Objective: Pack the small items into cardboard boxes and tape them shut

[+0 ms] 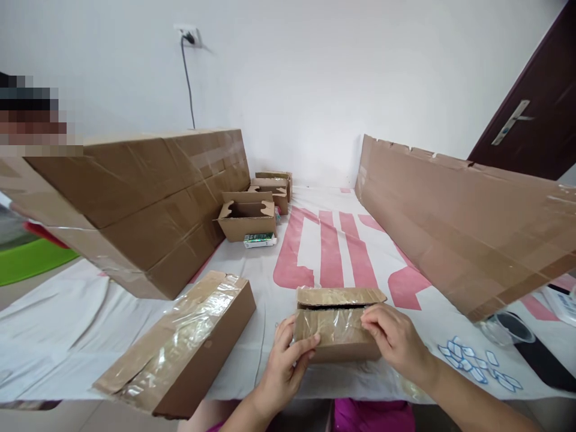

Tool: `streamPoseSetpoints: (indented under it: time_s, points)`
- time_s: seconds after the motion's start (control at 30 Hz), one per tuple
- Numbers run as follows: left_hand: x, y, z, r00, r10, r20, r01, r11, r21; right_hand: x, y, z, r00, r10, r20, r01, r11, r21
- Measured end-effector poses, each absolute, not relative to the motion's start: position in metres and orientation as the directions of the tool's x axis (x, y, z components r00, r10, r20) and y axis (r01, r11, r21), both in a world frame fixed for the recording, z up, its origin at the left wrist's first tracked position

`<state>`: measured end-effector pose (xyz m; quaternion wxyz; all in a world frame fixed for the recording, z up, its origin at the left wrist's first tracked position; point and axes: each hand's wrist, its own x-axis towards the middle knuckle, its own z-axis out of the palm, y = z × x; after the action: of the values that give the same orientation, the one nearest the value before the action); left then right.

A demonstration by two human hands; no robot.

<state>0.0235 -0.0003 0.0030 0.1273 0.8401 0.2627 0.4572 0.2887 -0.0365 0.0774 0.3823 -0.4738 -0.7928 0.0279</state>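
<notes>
A small cardboard box [337,351] with clear tape on its top lies near the table's front edge. Its two top flaps are slightly parted, leaving a dark slit between them. My left hand [288,360] grips the box's left end, thumb over the near flap. At the right end, the fingers of my right hand [398,339] pinch the corner of that flap. Several small white labels with blue borders [470,360] lie scattered to the right of my right hand. The inside of the box is hidden.
A long taped box [189,342] lies at left. Tall cardboard panels stand left [166,204] and right [468,222]. Farther back are open boxes [247,228] and a small green-and-white carton [260,240]. A clear plastic cup [506,329] and black flat object [546,363] sit at right.
</notes>
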Motion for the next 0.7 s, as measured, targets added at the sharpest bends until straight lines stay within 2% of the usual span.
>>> streamPoseSetpoints:
  time_s: [0.13, 0.3, 0.5, 0.7]
  points:
    - [0.026, 0.000, 0.003, 0.437, 0.559, 0.705, 0.350, -0.827, 0.440, 0.294, -0.030, 0.078, -0.053, 0.853, 0.519, 0.773, 0.364, -0.520]
    - [0.027, 0.003, 0.006, 0.445, 0.531, 0.722, 0.359, -0.844, 0.399, 0.297, -0.023, 0.071, 0.177, 0.915, 0.363, 0.663, 0.162, -0.731]
    - [0.032, 0.002, 0.007, 0.442, 0.529, 0.724, 0.407, -0.838, 0.363, 0.306, -0.013, 0.065, 0.324, 0.925, 0.200, 0.381, 0.066, -0.922]
    - [0.033, 0.001, 0.005, 0.439, 0.524, 0.730, 0.427, -0.836, 0.344, 0.314, -0.017, 0.057, 0.402, 0.909, 0.108, 0.101, 0.073, -0.992]
